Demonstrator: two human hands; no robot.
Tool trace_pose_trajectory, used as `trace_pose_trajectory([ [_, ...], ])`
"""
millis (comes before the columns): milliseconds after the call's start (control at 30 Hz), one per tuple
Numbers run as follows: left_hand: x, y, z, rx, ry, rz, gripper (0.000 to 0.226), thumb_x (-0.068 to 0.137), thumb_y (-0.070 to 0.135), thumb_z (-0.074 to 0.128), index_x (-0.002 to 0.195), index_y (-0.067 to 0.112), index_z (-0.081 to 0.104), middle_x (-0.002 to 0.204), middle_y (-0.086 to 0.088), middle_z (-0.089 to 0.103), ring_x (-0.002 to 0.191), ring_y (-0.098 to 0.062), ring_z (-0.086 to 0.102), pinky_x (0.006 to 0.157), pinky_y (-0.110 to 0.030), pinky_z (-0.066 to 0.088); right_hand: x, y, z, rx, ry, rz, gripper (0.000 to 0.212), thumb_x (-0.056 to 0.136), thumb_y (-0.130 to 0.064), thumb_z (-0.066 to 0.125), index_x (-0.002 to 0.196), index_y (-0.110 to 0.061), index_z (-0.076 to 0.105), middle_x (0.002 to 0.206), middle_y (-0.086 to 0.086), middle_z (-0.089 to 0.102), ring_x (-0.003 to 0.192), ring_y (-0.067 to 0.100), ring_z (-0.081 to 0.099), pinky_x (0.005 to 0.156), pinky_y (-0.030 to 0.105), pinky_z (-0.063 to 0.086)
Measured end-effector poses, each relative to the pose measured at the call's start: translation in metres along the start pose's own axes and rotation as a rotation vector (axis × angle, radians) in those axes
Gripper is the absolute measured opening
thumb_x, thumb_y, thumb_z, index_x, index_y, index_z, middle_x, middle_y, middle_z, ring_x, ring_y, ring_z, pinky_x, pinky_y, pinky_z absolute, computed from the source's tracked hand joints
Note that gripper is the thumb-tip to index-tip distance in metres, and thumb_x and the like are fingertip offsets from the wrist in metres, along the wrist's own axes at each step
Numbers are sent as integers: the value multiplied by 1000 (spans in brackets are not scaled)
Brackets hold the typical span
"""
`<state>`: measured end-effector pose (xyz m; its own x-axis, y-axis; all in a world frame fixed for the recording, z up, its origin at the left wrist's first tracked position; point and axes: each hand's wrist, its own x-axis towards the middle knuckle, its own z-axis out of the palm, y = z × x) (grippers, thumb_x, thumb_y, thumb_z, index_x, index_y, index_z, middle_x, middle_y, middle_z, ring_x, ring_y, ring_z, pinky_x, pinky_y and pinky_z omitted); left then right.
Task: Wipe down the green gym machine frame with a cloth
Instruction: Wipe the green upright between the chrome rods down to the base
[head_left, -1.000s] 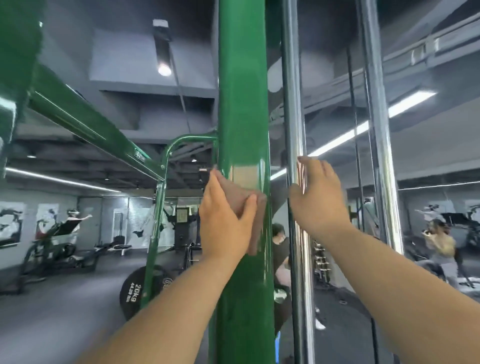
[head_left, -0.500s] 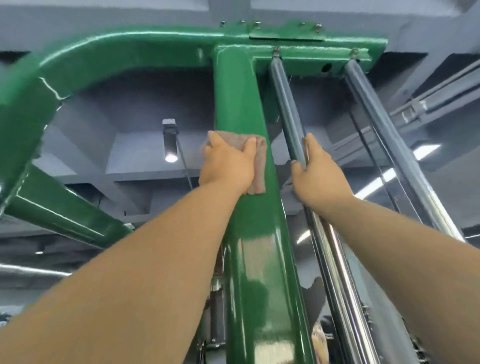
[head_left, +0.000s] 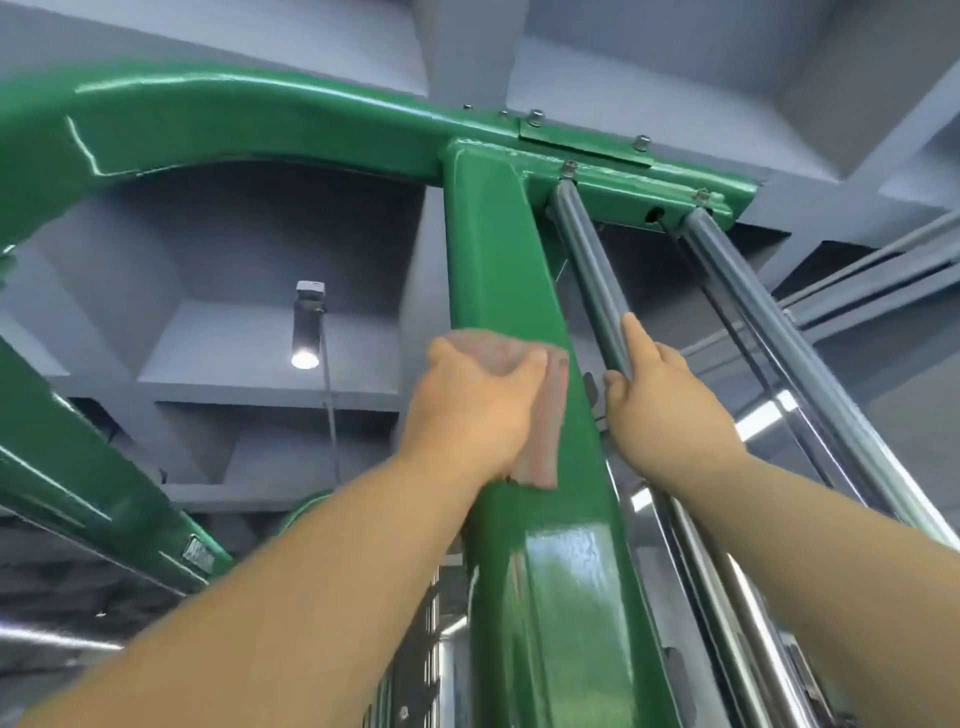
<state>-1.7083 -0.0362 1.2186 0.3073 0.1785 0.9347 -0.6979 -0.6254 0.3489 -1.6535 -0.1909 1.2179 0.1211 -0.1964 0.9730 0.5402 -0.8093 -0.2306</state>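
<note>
I look steeply up along the green upright post (head_left: 498, 249) of the gym machine frame to its curved green top beam (head_left: 234, 130). My left hand (head_left: 467, 410) presses a pinkish-brown cloth (head_left: 545, 431) flat against the post, fingers wrapped over the cloth's top edge. My right hand (head_left: 670, 405) grips the nearer chrome guide rod (head_left: 587, 270) just right of the post, thumb and fingers curled round it.
A second chrome guide rod (head_left: 769, 312) runs up to the bolted green top plate (head_left: 649, 182). A diagonal green beam (head_left: 88, 483) crosses the lower left. A ceiling spotlight (head_left: 306, 332) hangs on the grey ceiling behind the frame.
The view tilted from the gym floor up to the frame's top. My left hand slid the cloth up the post; my right hand rode up the rod alongside.
</note>
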Motion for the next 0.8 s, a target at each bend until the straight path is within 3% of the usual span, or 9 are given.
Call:
trace_pose_trajectory([
  [133,81,37,-1,-25,42,83,51,95,45,56,136,15,54,133,0,59,113,-21,59,99,-31,48,0,-2,0,8,13,-15,60,106,-27,33,159,-26,6,149,12,35,74,24,50,67,37,44],
  [200,92,46,0,-24,62,70,53,96,45,56,138,12,52,132,-2,59,117,-24,57,103,-34,46,1,-2,1,18,10,-25,59,106,-27,32,159,-26,5,148,12,34,73,23,53,68,38,47],
  [333,50,26,-1,-7,56,50,45,91,52,61,118,17,57,104,2,64,99,-20,62,91,-31,50,1,1,0,67,4,-15,61,105,-26,33,159,-28,4,152,10,31,80,24,53,69,38,45],
  [467,-33,-11,0,-7,10,19,70,76,69,62,132,30,47,119,9,61,104,-17,62,94,-37,49,1,3,1,72,-29,-3,63,105,-24,34,158,-27,1,152,10,29,90,31,56,67,38,42],
  [567,-68,-20,6,201,53,66,78,76,74,53,137,29,35,133,8,49,111,-17,58,92,-41,50,0,3,2,76,-49,-2,69,102,-16,37,158,-27,-1,155,11,24,100,34,56,70,38,40],
  [633,-48,-9,8,289,100,134,83,80,73,50,147,31,25,151,6,34,127,-24,50,104,-49,45,1,5,2,84,-66,-12,73,101,-12,39,158,-26,-4,159,9,18,105,34,56,71,37,40],
  [733,28,23,8,523,126,218,79,94,65,40,158,30,7,166,7,0,150,-26,15,120,-47,20,2,6,5,87,-83,-21,72,102,-14,39,158,-25,-6,162,7,12,111,34,55,71,36,40],
  [800,77,44,10,717,130,284,72,98,62,30,157,27,12,166,1,0,151,-29,5,121,-54,12,2,7,5,86,-92,-18,68,104,-18,35,157,-26,-6,163,6,9,116,33,52,72,36,38],
])
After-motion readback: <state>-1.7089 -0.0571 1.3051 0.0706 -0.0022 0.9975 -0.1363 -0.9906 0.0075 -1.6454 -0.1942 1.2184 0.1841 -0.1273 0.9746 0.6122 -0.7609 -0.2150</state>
